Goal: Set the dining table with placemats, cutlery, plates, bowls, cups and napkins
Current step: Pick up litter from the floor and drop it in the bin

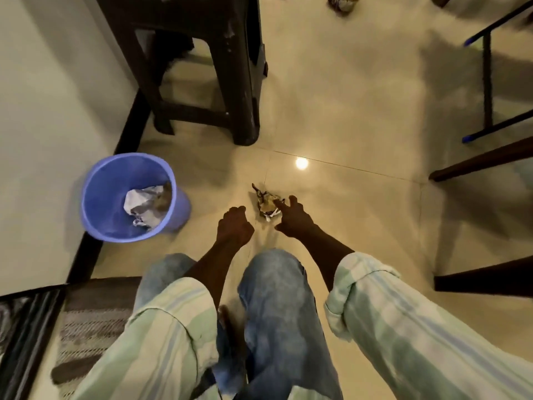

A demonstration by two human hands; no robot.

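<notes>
A crumpled brown and white wrapper (266,202) lies on the tiled floor in front of me. My right hand (291,216) reaches down to it with fingers spread, the fingertips at the wrapper's right edge. My left hand (233,226) hangs just left of the wrapper with its fingers curled and holds nothing. No table, cutlery or dishes are in view.
A blue plastic bin (115,180) with crumpled paper inside stands on the floor at the left by the wall. A dark stool (230,82) stands behind it. Chair legs (487,82) are at the right. A striped mat (86,327) lies at the lower left.
</notes>
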